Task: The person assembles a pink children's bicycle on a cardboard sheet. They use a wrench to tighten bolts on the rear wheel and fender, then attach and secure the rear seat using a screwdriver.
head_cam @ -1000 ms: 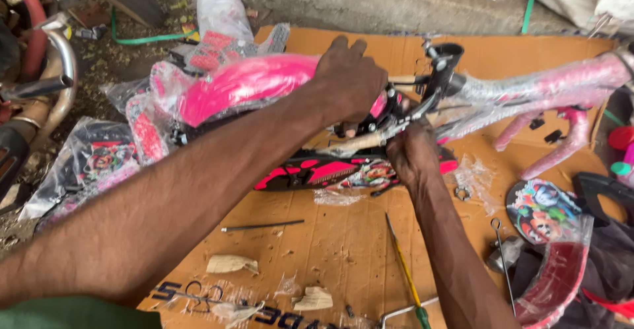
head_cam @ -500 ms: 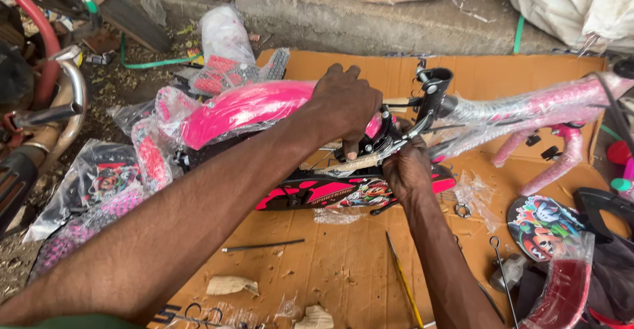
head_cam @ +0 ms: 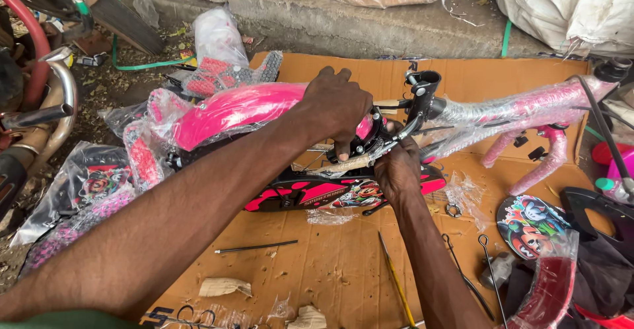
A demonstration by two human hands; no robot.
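Note:
A small pink child's bicycle frame (head_cam: 502,114), wrapped in clear plastic, lies on flattened cardboard (head_cam: 317,256). My left hand (head_cam: 337,108) presses down on the rear end of the pink mudguard (head_cam: 231,111), fingers curled over the black hub area. My right hand (head_cam: 396,167) grips a part just below the black seat clamp (head_cam: 422,91); what it holds is hidden by the fingers. A pink and black chain guard (head_cam: 330,194) sits under both hands.
A thin metal rod (head_cam: 257,246), a yellow-handled tool (head_cam: 396,283), wire stays (head_cam: 489,269) and paper scraps lie on the cardboard. A printed round plate (head_cam: 528,223) and a red mudguard (head_cam: 548,296) are at right. Motorbike parts (head_cam: 39,104) stand at left, a concrete ledge (head_cam: 370,19) behind.
The view has shifted downward so the bicycle sits lower in frame. Both hands stay on the same spot of the bicycle, the right hand a little higher against the frame.

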